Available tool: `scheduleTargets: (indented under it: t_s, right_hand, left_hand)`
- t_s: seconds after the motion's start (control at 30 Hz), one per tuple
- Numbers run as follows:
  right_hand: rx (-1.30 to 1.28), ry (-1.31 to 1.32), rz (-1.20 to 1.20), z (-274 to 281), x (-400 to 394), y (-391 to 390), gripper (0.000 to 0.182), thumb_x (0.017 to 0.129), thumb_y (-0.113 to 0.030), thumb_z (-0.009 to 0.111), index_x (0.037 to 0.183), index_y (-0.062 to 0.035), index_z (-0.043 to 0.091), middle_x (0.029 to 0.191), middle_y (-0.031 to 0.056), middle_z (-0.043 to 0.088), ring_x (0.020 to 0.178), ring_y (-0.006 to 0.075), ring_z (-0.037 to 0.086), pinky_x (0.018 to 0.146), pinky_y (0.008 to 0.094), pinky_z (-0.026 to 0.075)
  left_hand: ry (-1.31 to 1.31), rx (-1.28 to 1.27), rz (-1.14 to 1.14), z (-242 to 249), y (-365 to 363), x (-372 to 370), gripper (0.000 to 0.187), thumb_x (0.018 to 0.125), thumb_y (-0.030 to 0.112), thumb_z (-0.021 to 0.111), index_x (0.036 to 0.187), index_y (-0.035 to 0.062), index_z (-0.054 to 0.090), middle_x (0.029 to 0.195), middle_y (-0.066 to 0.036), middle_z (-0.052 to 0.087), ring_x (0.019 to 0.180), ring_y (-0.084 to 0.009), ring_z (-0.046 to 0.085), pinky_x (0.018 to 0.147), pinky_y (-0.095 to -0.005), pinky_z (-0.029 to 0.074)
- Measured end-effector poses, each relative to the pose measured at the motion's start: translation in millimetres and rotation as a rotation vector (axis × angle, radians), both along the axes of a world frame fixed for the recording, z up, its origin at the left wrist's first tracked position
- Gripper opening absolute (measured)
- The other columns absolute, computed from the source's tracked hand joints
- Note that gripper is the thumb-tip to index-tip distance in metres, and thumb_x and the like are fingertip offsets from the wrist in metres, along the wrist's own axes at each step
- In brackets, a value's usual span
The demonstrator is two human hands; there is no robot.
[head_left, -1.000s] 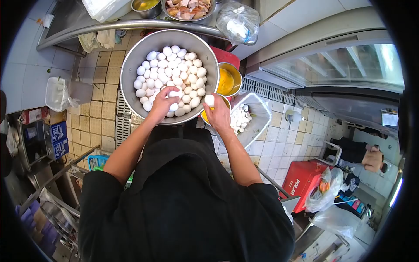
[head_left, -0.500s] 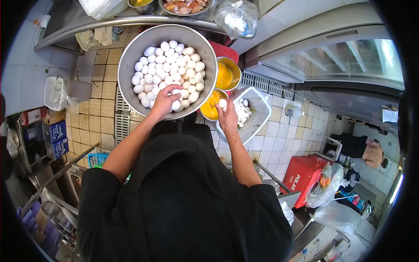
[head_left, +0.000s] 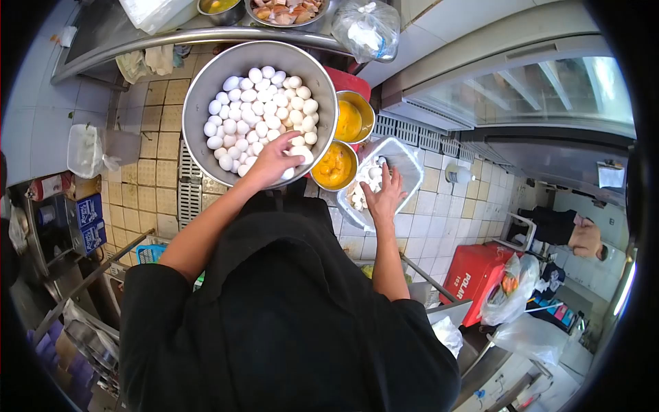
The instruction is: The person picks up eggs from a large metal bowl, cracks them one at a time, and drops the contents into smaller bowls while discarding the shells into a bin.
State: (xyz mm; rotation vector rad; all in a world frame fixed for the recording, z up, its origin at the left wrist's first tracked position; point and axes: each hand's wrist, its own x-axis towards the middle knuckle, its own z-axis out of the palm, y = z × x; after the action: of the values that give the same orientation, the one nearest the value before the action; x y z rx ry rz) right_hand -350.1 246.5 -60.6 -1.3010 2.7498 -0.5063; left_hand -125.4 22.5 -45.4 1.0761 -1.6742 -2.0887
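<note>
My left hand (head_left: pixel 274 163) reaches into the near side of a large steel pot (head_left: pixel 194 113) full of white eggs (head_left: pixel 257 110). Its thumb and fingers close around one egg (head_left: pixel 301 155). Over a clear plastic bin (head_left: pixel 410 156) on the right, my right hand (head_left: pixel 386 194) has its fingers spread and holds nothing. Broken eggshells (head_left: pixel 358 198) lie in the bin beneath it. Between pot and bin stands a steel bowl with cracked eggs (head_left: pixel 334 165), yolks showing. A second steel bowl of yellow egg (head_left: pixel 349 120) sits just behind it.
A steel counter (head_left: pixel 199 33) runs along the back, bearing a bowl of raw meat pieces (head_left: pixel 288 9) and a tied plastic bag (head_left: pixel 367 31). To the right are a glass-door fridge (head_left: pixel 522 89) and a red cooler box (head_left: pixel 473 278). Another person (head_left: pixel 583 237) is at far right.
My right hand has moved from beside the near bowl to over the bin, opened, and let go of the white shell. My left hand has shifted right inside the pot and closed around an egg.
</note>
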Motion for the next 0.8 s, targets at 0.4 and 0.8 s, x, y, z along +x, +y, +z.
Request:
scheduleTargets:
  t_s: [0.4, 0.8]
  right_hand:
    - [-0.274, -0.403, 0.365, 36, 60, -103, 0.047, 0.092, -0.026, 0.071, 0.127, -0.0001, 0.053, 0.108, 0.0236, 0.065, 0.099, 0.0429, 0.063, 0.085, 0.0473, 0.052]
    - [-0.197, -0.390, 0.172, -8, 47, -62, 0.046, 0.095, -0.029, 0.068, 0.129, -0.0017, 0.052, 0.117, 0.0234, 0.062, 0.104, 0.0454, 0.062, 0.085, 0.0495, 0.052]
  left_hand:
    - [-0.140, 0.011, -0.030, 34, -29, -27, 0.062, 0.090, 0.028, 0.076, 0.141, 0.0008, 0.052, 0.092, -0.007, 0.071, 0.081, -0.0105, 0.063, 0.068, -0.0265, 0.048]
    - [-0.215, 0.387, 0.323, -19, -23, 61, 0.034, 0.097, 0.025, 0.068, 0.124, 0.0058, 0.063, 0.103, -0.005, 0.065, 0.088, -0.0153, 0.063, 0.068, -0.0311, 0.056]
